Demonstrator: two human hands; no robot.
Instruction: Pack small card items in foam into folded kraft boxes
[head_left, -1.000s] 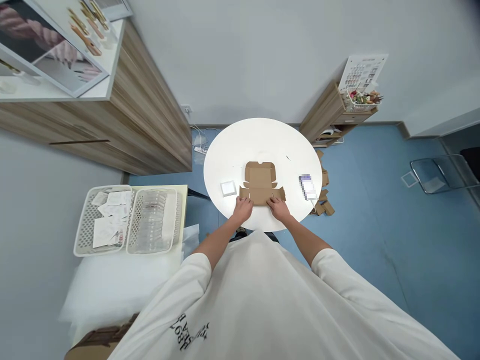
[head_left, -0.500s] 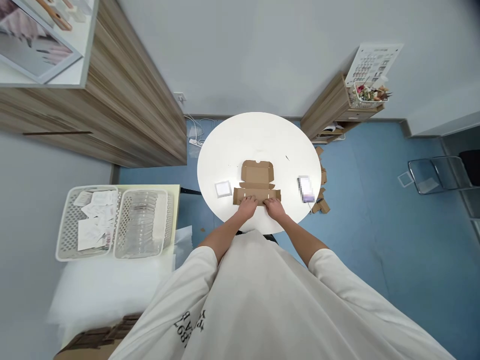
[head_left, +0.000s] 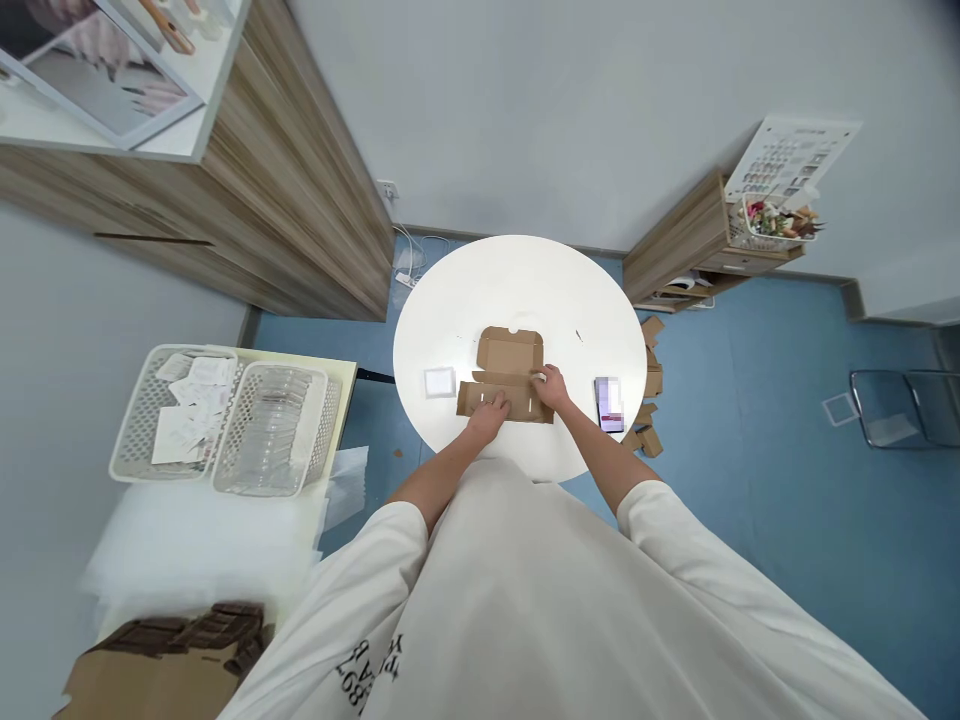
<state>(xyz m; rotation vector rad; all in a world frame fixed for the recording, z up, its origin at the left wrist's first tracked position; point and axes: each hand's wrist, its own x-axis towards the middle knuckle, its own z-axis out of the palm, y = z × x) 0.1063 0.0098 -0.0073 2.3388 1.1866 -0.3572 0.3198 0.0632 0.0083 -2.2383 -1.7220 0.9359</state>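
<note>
A brown cardboard box [head_left: 511,354] lies unfolded on the round white table [head_left: 480,285], with its lid panel toward the wall and its slotted front panel toward me. My left hand [head_left: 489,413] rests on the front panel with fingers extended, pressing it down. At the right end of the crease between the panels, my right hand [head_left: 552,389] has its thumb and fingers closed on the cardboard edge. Left of the box lies a small clear-framed white packet [head_left: 439,382]. To the right is a phone [head_left: 609,404], its screen partly blurred out.
Two white baskets [head_left: 320,440] stand on a side table at left, holding paper cards and clear plastic pieces. Flat cardboard [head_left: 161,675] is stacked below them. More folded cardboard [head_left: 651,380] lies beyond the table's right edge. A metal chair [head_left: 892,410] stands at right.
My right hand has moved up and slightly right, from the front panel's near edge to the crease. My left hand still presses the panel. The camera view has shifted slightly.
</note>
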